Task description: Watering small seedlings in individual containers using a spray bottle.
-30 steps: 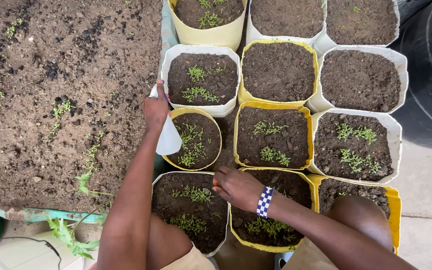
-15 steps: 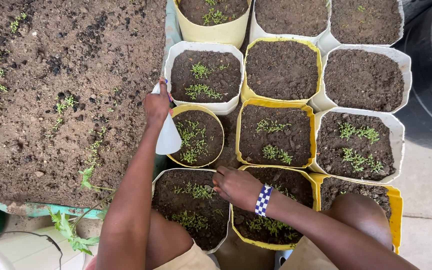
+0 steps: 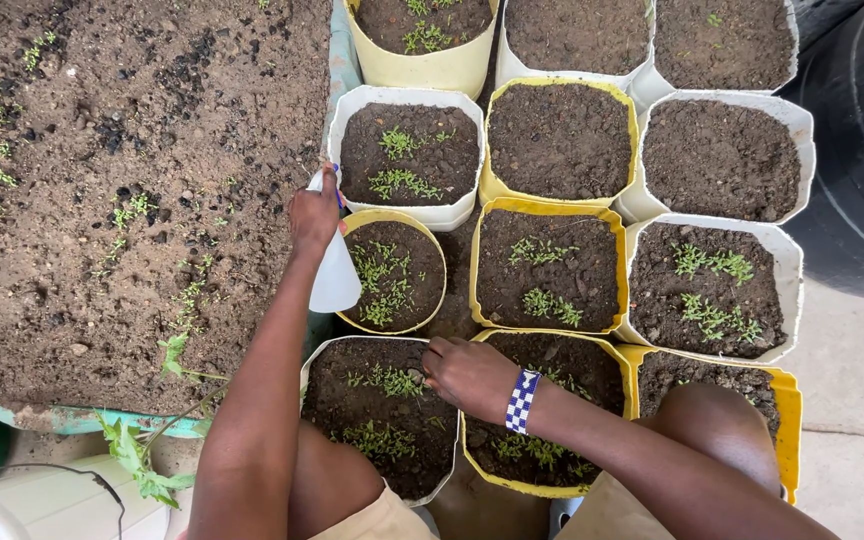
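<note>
Carefully: your left hand (image 3: 314,212) has a closed grip on the white spray bottle (image 3: 335,275), over the round yellow pot (image 3: 392,272). Your right hand (image 3: 467,372), loosely curled and holding nothing, touches soil between two front pots; it may crush the small seedlings (image 3: 384,380).

Your left hand (image 3: 314,212) with white plastic spray bottle (image 3: 334,272) shifted slightly back toward you — now over left rim of small round yellow pot (image 3: 392,272), a second ago a touch higher. Your right hand (image 3: 470,375) slid a little left, fingers now on soil of near white pot (image 3: 377,415).
</note>
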